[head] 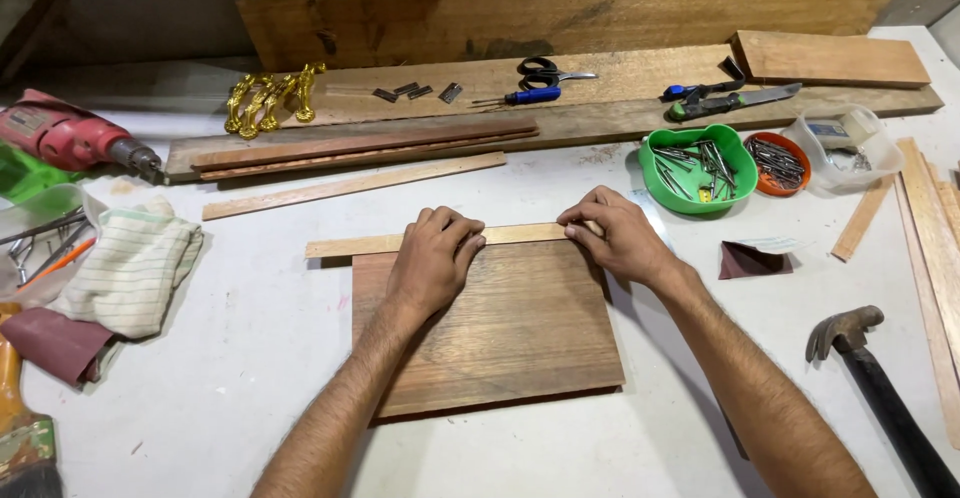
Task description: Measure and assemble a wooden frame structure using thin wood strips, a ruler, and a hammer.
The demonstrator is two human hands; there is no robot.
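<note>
Mid-bench, on a white top: left hand (pixel 432 256) w/ fingers curled down, clamped on a thin pale wood strip (pixel 372 246) lying along the far edge of a flat, brown, grained rectangular board (pixel 500 333) — right hand (pixel 620 235) pinches the strip's other end.

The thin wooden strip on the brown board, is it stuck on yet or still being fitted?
Still being fitted: the thin pale wooden strip lies along the far edge of the flat brown wooden board, pressed by both hands. No nails show in it. The black-handled hammer lies untouched beside them.
</note>
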